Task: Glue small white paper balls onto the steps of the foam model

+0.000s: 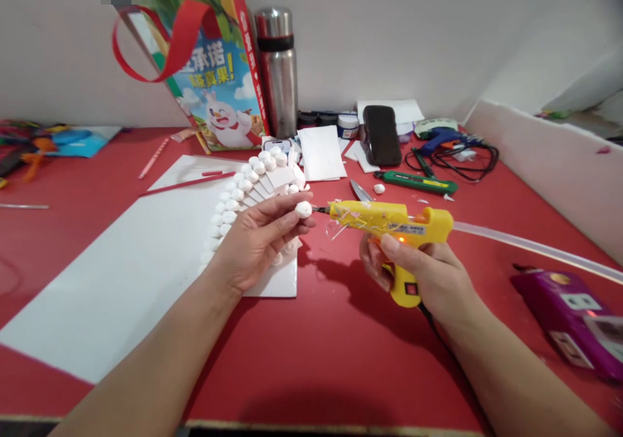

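Between the thumb and fingers of my left hand point(267, 229) is a small white ball point(304, 210). My right hand point(433, 274) grips a yellow hot glue gun point(374, 217) by its handle, a small light glowing on its side. The gun's nozzle points left and is at the ball; whether they touch I cannot tell. A clear glue stick point(535, 249) runs out of the gun's back. Behind my left hand, rows of white balls point(233, 204) form a curved piece on a white board point(131, 255). My hand hides part of it.
A steel thermos point(280, 73) and a printed gift bag point(214, 80) stand at the back. Nearby lie a phone point(382, 135), white paper point(322, 153), a green utility knife point(418, 182) and a loose white lump point(379, 189). A purple power strip point(569, 320) sits at the right.
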`<control>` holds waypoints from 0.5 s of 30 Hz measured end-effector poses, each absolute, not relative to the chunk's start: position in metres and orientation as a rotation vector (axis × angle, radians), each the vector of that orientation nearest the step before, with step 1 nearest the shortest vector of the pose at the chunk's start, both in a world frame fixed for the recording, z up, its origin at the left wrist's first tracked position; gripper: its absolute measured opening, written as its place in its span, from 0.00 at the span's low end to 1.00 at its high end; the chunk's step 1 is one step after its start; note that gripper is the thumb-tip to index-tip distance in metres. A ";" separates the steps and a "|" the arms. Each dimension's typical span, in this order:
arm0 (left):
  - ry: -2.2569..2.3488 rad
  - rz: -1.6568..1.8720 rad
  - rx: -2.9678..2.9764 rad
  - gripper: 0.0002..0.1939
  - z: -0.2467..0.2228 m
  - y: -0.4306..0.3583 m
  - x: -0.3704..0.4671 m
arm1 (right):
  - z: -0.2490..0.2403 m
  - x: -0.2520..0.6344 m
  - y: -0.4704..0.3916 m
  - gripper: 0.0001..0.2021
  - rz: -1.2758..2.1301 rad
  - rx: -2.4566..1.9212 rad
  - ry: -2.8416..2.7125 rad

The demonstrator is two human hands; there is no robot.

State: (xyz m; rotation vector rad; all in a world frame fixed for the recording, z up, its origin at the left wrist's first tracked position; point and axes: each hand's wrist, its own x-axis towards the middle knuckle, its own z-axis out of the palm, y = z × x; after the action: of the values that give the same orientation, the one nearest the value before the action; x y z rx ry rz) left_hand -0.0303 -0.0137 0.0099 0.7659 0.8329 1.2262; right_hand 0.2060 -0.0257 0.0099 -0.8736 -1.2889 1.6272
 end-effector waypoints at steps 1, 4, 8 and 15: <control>0.827 1.222 0.774 0.14 0.009 -0.014 -0.030 | 0.010 0.206 -0.026 0.18 1.625 -0.874 -1.293; 0.807 1.209 0.791 0.13 0.008 -0.014 -0.029 | 0.009 0.206 -0.026 0.18 1.619 -0.888 -1.301; 0.801 1.201 0.780 0.11 0.007 -0.013 -0.028 | 0.010 0.206 -0.026 0.19 1.601 -0.910 -1.321; 0.802 1.208 0.768 0.10 0.007 -0.013 -0.027 | 0.010 0.206 -0.026 0.20 1.560 -0.916 -1.372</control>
State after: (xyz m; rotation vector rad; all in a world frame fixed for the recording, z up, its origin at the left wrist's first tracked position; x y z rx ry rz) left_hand -0.0272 -0.0131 0.0074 0.7678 0.8022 1.2084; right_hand 0.2062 -0.0260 0.0100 -0.9164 -1.3721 1.5600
